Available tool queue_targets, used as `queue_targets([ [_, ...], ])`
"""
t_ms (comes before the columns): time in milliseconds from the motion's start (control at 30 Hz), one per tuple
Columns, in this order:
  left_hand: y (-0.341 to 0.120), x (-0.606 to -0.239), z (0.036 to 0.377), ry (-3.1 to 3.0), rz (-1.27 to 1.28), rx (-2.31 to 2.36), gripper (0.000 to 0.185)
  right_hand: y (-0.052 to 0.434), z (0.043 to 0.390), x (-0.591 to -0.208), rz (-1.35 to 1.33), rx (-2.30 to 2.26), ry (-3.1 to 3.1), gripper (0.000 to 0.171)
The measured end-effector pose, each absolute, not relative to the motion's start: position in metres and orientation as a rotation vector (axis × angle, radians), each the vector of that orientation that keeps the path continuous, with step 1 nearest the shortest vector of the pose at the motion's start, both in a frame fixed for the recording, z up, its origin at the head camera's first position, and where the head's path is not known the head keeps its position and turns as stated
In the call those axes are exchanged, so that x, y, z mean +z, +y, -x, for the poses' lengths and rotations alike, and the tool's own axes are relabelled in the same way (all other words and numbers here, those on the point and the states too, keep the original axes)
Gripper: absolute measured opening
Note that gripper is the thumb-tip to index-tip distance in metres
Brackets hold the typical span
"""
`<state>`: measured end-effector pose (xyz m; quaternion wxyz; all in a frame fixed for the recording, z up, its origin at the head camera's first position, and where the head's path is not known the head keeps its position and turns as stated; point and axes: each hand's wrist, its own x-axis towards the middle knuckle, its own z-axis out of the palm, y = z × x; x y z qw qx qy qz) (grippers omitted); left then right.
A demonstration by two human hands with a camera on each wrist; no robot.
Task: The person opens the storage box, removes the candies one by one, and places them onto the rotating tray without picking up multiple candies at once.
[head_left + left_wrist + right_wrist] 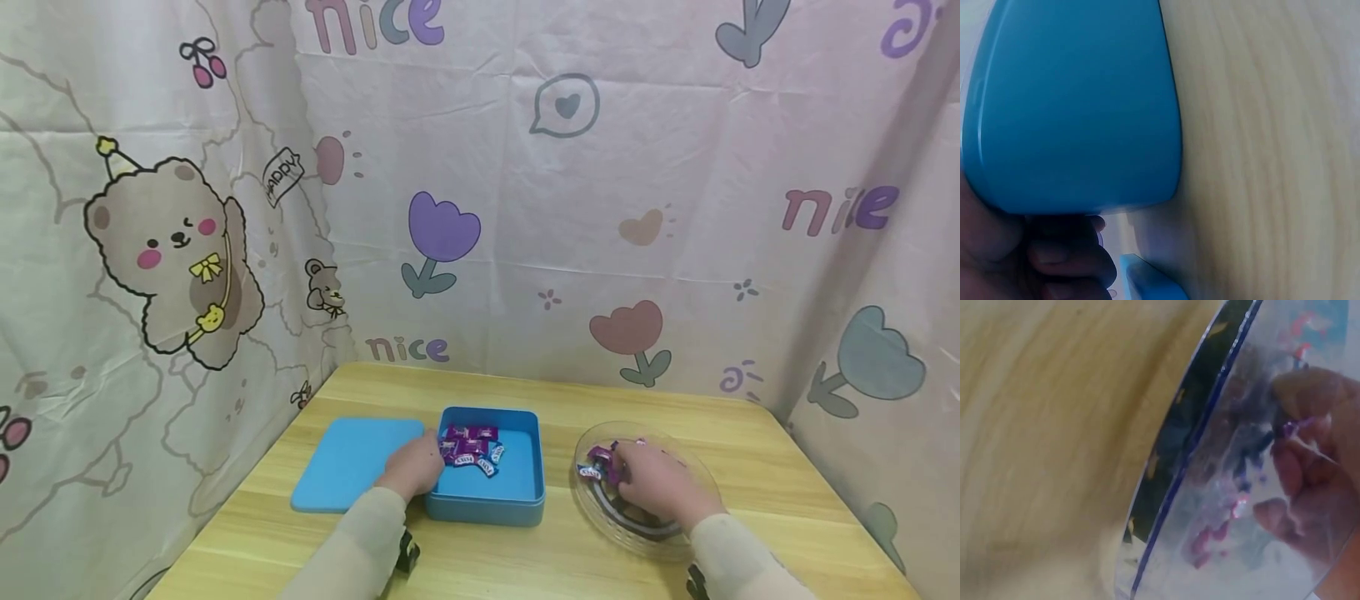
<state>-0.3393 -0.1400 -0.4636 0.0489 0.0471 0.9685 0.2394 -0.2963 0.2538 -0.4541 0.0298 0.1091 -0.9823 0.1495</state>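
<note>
A blue box [486,510] stands uncovered on the table, with several purple and white-and-blue wrapped candies [472,447] in its left and middle part. My left hand [416,465] holds the box at its left wall; the left wrist view shows curled fingers [1072,259] against that side. To the right, my right hand [656,479] reaches into a clear round bowl [600,521]. Its thumb and fingers pinch a purple-wrapped candy [1291,428], seen blurred through the bowl's wall. More wrapped candies [590,472] lie beside the fingers; the hand hides part of the bowl's contents.
A flat blue lid [348,462] lies on the wooden table [558,567] left of the box. A patterned curtain [525,208] hangs behind the table and along both sides.
</note>
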Motion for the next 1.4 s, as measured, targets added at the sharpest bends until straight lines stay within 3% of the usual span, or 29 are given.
queue_targets([
  [700, -0.141, -0.464, 0.339, 2.949, -0.166, 0.752, 0.048, 0.249, 0.296, -0.449, -0.355, 0.43, -2.977, 0.026],
  [1400, -0.14, -0.463, 0.339, 2.943, -0.156, 0.758, 0.048, 0.162, 0.309, -0.42, -0.583, 0.381, -2.87, 0.025],
])
